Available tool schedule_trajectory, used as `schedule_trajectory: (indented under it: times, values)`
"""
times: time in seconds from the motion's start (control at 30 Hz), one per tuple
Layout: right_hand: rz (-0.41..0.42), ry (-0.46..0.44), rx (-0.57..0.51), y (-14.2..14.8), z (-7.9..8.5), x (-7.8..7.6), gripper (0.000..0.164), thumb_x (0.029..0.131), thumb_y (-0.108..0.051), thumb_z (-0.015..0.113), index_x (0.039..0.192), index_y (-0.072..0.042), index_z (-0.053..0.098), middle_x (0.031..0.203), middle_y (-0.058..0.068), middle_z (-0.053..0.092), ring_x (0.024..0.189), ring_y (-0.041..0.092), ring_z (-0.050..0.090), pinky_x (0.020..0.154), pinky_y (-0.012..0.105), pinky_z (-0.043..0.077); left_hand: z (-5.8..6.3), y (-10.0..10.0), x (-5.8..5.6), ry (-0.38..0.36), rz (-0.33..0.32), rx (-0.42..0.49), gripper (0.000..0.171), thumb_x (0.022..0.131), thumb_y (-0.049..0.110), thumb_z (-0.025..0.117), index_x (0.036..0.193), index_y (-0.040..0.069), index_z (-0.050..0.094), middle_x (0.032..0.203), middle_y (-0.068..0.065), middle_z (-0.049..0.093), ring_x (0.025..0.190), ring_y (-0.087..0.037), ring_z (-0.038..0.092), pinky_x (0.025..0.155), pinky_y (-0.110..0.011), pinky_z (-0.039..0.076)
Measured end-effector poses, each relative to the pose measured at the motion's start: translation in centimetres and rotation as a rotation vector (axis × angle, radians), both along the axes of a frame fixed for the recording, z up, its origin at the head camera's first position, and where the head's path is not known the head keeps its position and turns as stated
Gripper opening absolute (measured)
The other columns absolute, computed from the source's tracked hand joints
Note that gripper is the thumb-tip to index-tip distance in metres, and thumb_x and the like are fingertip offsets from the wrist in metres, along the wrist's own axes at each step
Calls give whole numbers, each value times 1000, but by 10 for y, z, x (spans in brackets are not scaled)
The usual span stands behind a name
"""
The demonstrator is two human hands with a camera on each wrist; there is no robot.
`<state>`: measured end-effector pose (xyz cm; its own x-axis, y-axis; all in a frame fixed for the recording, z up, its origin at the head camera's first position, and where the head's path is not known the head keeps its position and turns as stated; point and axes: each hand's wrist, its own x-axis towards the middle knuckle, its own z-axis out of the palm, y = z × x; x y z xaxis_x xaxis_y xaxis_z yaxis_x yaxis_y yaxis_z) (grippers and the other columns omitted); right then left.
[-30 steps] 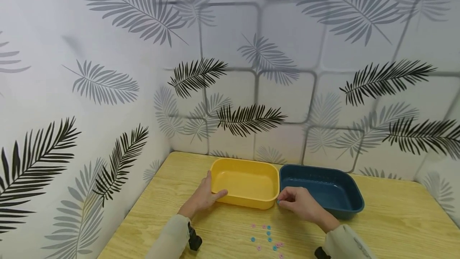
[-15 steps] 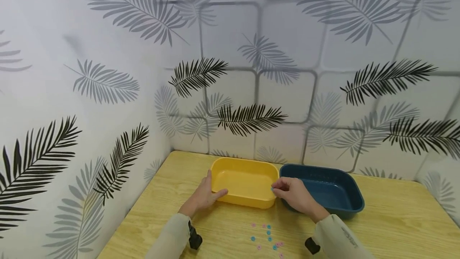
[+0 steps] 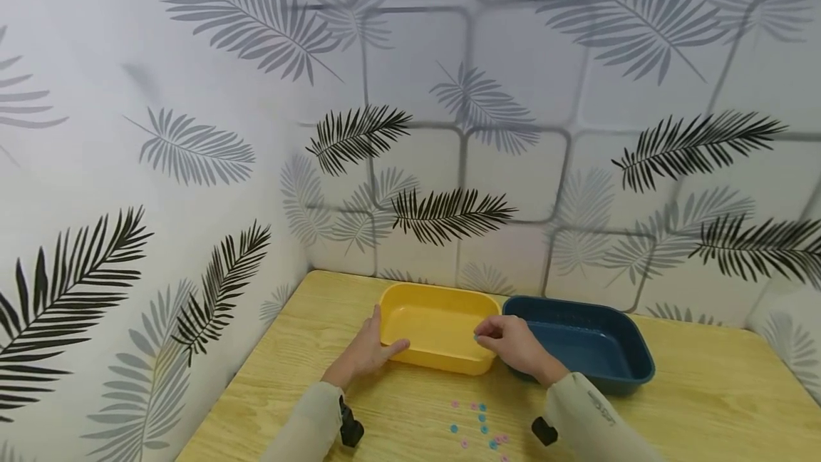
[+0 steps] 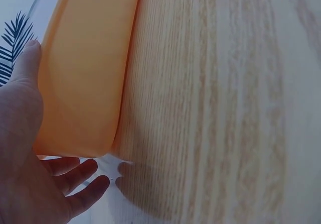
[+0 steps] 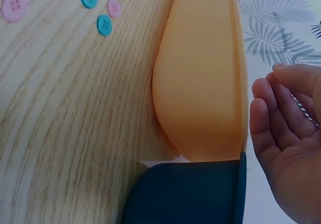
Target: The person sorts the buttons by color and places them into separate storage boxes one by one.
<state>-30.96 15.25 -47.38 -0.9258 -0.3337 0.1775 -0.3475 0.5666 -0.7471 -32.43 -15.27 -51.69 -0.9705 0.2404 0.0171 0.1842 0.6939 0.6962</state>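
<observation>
Yellow tray [image 3: 442,361] sits near the back edge of the table [image 3: 705,376], left hand [image 3: 365,352] spread round its front left corner, navy tray [image 3: 586,351] just beside its right end. Right hand [image 3: 517,343] pinches a blue button [image 3: 476,337] over that end; tiny thing, so a slack pinch could drop it outside imo. Loose buttons [image 3: 482,418] lie toward the front edge; most elbow room's off toward the right edge.

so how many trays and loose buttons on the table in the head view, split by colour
Yellow tray: 1
Dark blue tray: 1
Blue buttons: 5
Pink buttons: 6
Total: 13, though the tight cluster makes button counts a best reading; the blue piece in the right hand is left out.
</observation>
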Motion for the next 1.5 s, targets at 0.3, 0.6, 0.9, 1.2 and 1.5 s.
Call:
schedule_trajectory:
  times: [0.3, 0.6, 0.9, 1.2, 1.5]
  values:
    - [19, 2, 49, -2, -3, -7, 4, 89, -9, 66, 90, -6, 68, 80, -2, 62, 71, 13, 56, 63, 27, 48, 2, 1, 0, 3, -7, 15, 109, 85, 59, 59, 150, -3, -2, 147, -30, 20, 134, -40, 29, 108, -49, 24]
    - [76, 8, 85, -1, -1, -11, 4, 90, -11, 64, 91, -8, 67, 81, -3, 62, 72, 12, 56, 64, 26, 49, 0, 1, 0, -9, -5, 2, 110, 84, 63, 56, 150, 0, -6, 149, -30, 17, 136, -41, 25, 107, -51, 25]
    - [25, -29, 84, -2, 0, -19, 4, 88, -9, 67, 89, -6, 68, 79, -2, 62, 72, 12, 56, 66, 27, 49, 0, 1, 2, -20, 0, 28, 110, 84, 62, 57, 150, 1, -6, 150, -29, 17, 136, -40, 25, 107, -51, 24]
    - [-31, -86, 88, -3, 5, -27, 4, 87, -7, 67, 90, -5, 69, 79, -1, 63, 72, 13, 58, 66, 30, 52, -3, 1, -1, -23, 9, 34, 110, 84, 61, 59, 151, 1, -5, 150, -28, 16, 136, -39, 24, 108, -51, 23]
    - [-31, -122, 47, -1, 6, -32, 5, 88, -5, 65, 92, -2, 68, 78, 2, 63, 68, 15, 59, 64, 30, 51, -2, 1, -2, -17, 11, 20, 107, 86, 58, 59, 150, 0, -4, 150, -29, 17, 136, -39, 25, 108, -51, 23]
